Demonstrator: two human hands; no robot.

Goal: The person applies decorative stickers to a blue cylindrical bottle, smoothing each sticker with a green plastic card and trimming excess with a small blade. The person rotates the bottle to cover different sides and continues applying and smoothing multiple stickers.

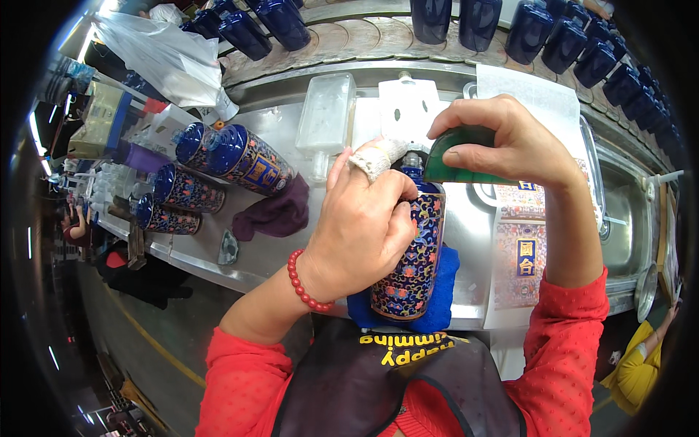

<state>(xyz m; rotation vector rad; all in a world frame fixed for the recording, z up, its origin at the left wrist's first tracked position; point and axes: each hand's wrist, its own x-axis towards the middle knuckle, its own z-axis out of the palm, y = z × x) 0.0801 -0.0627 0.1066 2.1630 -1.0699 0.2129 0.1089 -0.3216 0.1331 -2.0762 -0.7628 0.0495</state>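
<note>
A dark blue bottle covered in a colourful floral pattern lies in front of me on a folded blue cloth, its neck pointing away. My left hand, with a red bead bracelet at the wrist, is closed against the bottle's left side near the shoulder. Whitish cloth wraps one or more of its fingers. Between thumb and fingers, my right hand grips a green flat scraper with a rounded edge, beside the bottle neck. How closely the scraper touches the bottle is unclear.
Several decorated bottles stand at left by a purple cloth. Printed pattern sheets lie at right, near a metal sink. A clear plastic box sits behind. Plain blue bottles line the conveyor. A person in yellow is at far right.
</note>
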